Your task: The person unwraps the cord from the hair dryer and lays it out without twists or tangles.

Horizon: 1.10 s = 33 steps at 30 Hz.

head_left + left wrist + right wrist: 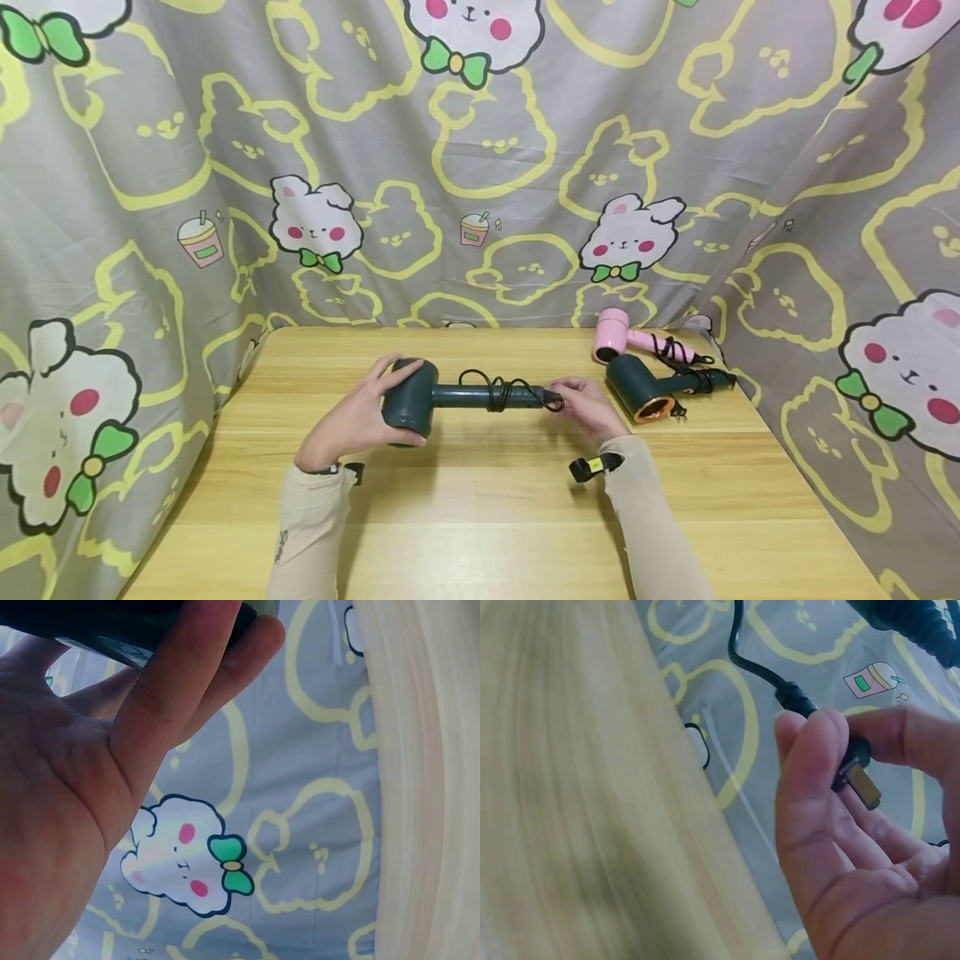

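A dark green hair dryer (412,402) is held above the table, its head at the left and its handle (468,396) pointing right. My left hand (347,421) grips the head, with fingers over the top and thumb below. In the left wrist view, only a dark part of the dryer (97,626) shows above the palm. My right hand (588,407) is by the handle's end. Its thumb and fingers pinch the black plug (861,776), whose flat prongs stick out in the right wrist view. The black cord (501,393) loops around the handle.
At the table's right rear lie a second dark green hair dryer (633,387) with a copper-coloured ring and a pink hair dryer (612,332), both with cords wrapped around their handles. A patterned curtain (465,183) encloses the back and sides of the wooden table (480,508).
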Tool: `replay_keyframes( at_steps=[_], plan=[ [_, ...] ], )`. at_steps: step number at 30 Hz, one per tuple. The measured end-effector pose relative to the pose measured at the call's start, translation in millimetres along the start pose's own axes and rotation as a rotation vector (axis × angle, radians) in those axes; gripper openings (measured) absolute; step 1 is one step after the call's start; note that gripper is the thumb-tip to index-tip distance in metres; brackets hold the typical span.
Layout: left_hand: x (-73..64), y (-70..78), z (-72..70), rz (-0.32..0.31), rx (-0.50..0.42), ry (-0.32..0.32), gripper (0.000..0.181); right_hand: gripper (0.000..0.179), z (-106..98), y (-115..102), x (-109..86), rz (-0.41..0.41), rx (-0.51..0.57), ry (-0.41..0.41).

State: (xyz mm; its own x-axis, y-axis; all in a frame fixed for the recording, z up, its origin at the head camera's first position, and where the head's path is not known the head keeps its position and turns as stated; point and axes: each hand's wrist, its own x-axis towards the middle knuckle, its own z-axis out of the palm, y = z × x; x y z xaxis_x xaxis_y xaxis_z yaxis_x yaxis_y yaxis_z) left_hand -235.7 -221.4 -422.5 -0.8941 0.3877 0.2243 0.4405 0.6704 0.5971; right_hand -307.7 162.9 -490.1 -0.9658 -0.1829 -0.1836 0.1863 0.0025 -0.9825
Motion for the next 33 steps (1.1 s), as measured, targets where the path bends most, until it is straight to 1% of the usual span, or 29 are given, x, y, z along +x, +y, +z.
replay_keyframes(
  at_steps=[5,8,13,16,23,27,33],
  plan=[
    [0.2,1.2,1.0,-0.018,-0.004,-0.015,0.11,0.016,1,-7,-2.2,-0.028,0.072,0.057],
    [0.4,1.5,1.3,-0.02,-0.001,-0.019,0.11,0.019,1,-12,-4.7,-0.06,0.095,0.063],
    [1.1,1.6,1.0,-0.009,0.01,-0.02,0.111,0.023,4,-19,-8.3,-0.111,0.114,0.094],
    [0.9,1.6,1.1,-0.005,0.017,-0.021,0.111,0.023,5,-24,-11.0,-0.153,0.15,0.095],
    [0.9,0.9,2.3,-0.013,0.024,-0.025,0.112,0.013,10,-37,-21.5,-0.247,0.226,0.085],
    [1.1,0.9,2.2,-0.015,0.027,-0.029,0.112,0.01,11,-44,-26.8,-0.27,0.256,0.076],
    [1.6,0.3,1.8,-0.017,0.022,-0.033,0.112,0.015,13,-54,-35.7,-0.3,0.281,0.025]
  ],
)
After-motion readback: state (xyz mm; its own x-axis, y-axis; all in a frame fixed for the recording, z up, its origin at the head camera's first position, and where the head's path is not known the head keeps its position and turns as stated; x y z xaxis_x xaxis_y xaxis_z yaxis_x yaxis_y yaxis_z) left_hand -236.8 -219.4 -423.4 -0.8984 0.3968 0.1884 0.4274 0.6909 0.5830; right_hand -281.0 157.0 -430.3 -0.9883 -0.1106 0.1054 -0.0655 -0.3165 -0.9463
